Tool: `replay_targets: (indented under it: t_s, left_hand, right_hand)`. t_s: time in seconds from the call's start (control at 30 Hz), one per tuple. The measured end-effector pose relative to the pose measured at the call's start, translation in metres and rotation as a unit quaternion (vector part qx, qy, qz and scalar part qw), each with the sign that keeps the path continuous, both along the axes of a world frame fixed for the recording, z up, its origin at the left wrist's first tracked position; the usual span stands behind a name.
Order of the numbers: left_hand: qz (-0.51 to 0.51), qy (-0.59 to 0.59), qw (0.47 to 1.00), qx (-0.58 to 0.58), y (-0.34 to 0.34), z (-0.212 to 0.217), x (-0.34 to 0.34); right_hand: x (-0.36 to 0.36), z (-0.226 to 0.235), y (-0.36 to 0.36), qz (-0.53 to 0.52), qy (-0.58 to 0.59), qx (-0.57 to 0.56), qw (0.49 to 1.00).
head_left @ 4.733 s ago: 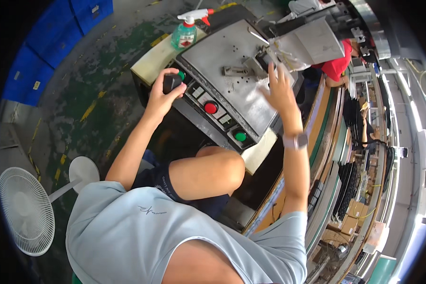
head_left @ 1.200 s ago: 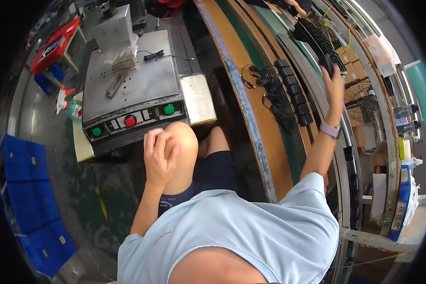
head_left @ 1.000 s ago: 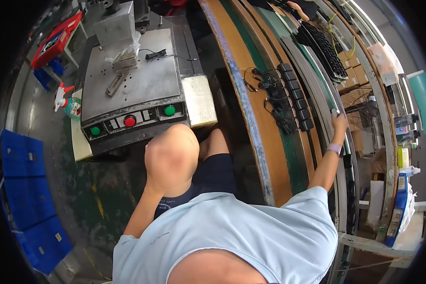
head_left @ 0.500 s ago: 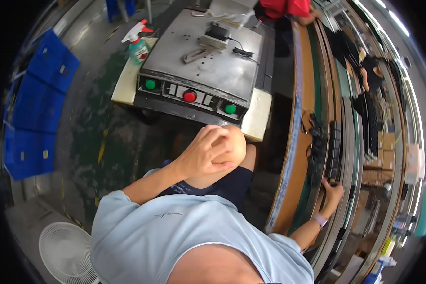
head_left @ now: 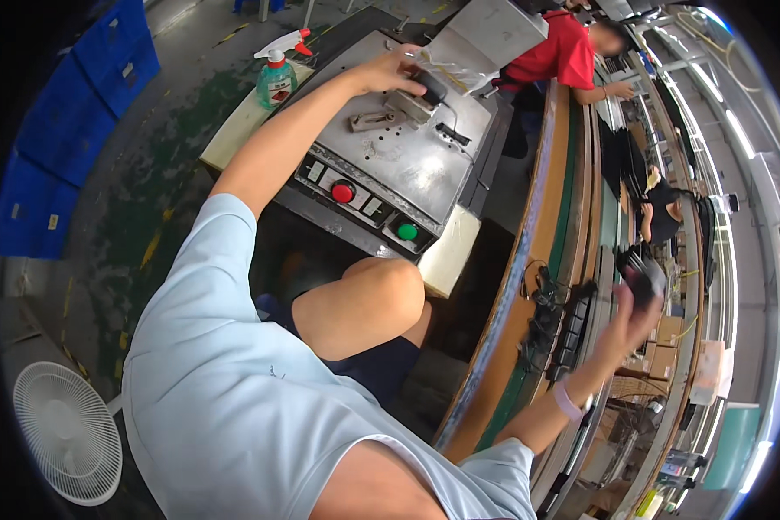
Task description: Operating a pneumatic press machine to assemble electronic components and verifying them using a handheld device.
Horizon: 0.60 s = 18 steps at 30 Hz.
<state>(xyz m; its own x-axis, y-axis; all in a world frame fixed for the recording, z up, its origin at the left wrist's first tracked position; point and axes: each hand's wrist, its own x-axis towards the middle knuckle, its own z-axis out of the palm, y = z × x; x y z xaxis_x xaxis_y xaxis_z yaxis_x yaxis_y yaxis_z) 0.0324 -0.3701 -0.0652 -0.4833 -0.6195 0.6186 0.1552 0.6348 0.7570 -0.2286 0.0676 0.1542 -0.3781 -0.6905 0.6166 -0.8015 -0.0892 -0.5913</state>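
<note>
We saw a grey machine top point(head_left: 407, 147) with one red button point(head_left: 343, 191) and one green button point(head_left: 407, 231), a green spray bottle point(head_left: 276, 80) with a red-and-white trigger, blue crates point(head_left: 69, 139), a white fan point(head_left: 65, 431), and a red shirt point(head_left: 563, 54).

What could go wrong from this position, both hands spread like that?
1. The left hand rests on the small black part in the fixture on the grey press table, close to the red button and green button; an accidental press could catch fingers.
2. The right hand lifts a black part off the conveyor at full stretch; the grip may slip.
3. The cable trailing from the fixture could snag.
</note>
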Motion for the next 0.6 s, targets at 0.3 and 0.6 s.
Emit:
replay_targets:
  t_s: [0.3,0.6]
  left_hand:
    - [-0.331,0.463,0.686,0.454,0.144,0.012,0.109]
    - [0.02,0.31,0.811,0.496,0.248,-0.026,0.182]
  right_hand:
    - [0.065,-0.169,-0.262,0.223,0.019,0.086,0.971]
    - [0.093,-0.173,-0.331,0.305,0.216,0.139,0.917]
